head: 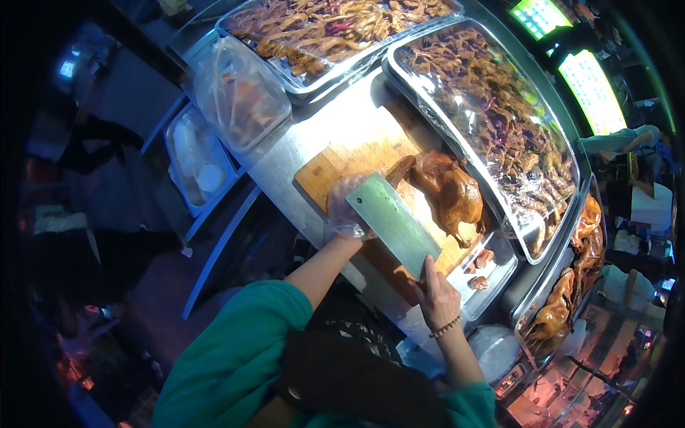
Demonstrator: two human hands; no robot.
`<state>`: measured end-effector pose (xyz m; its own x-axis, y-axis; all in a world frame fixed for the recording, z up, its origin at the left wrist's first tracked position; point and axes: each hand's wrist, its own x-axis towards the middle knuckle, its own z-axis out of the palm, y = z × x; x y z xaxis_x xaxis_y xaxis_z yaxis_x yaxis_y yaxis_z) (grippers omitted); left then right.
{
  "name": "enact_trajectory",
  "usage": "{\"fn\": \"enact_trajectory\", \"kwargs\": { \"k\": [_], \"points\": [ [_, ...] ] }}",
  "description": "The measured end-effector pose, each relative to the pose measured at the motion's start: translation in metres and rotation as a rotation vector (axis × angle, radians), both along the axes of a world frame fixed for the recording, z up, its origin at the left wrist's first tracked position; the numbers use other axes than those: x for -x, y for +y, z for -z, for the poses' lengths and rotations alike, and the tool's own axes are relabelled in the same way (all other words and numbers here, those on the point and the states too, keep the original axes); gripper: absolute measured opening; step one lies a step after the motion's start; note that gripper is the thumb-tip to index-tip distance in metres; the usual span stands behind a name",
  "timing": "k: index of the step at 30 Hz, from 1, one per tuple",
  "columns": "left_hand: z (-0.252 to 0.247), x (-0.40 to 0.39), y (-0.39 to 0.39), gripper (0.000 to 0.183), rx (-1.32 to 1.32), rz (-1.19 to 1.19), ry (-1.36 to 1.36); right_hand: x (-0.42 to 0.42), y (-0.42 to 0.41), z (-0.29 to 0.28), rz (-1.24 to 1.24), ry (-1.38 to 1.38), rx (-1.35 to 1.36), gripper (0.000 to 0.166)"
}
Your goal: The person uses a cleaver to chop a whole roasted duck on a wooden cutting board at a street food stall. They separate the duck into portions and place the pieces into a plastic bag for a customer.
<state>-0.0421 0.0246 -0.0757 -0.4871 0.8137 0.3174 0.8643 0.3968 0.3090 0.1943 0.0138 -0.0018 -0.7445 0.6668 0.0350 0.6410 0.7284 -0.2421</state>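
Note:
My right hand (441,300), with a bead bracelet at the wrist, grips the handle of a broad metal cleaver (396,227). The blade slants up and to the left over a wooden chopping board (358,158). My left hand (345,206) wears a clear plastic glove and is beside the blade's far end. The blade covers part of it, so I cannot tell if its fingers hold anything. A glossy brown roast duck (455,195) lies on the board to the right of the blade. A clear plastic tray (505,265) with several chopped meat pieces (478,282) sits at the board's right end.
Film-covered metal trays of braised meat pieces, a back tray (342,32) and a right tray (487,96), border the metal counter (273,166). Whole roast ducks (554,315) fill another tray at right. A plastic-covered container (243,101) and a tray of white containers (190,152) stand left.

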Motion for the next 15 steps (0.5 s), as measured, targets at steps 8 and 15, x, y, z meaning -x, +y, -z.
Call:
{"fn": "enact_trajectory", "kwargs": {
  "k": [8,15],
  "points": [
    [0.051,-0.005,0.006,0.02,0.022,0.009,-0.269,0.013,0.008,-0.003,0.034,-0.086,0.025,0.065],
    [0.024,-0.011,-0.01,0.044,-0.133,-0.044,-0.319,0.031,0.032,0.004,0.019,-0.023,0.081,0.063]
  ]
}}
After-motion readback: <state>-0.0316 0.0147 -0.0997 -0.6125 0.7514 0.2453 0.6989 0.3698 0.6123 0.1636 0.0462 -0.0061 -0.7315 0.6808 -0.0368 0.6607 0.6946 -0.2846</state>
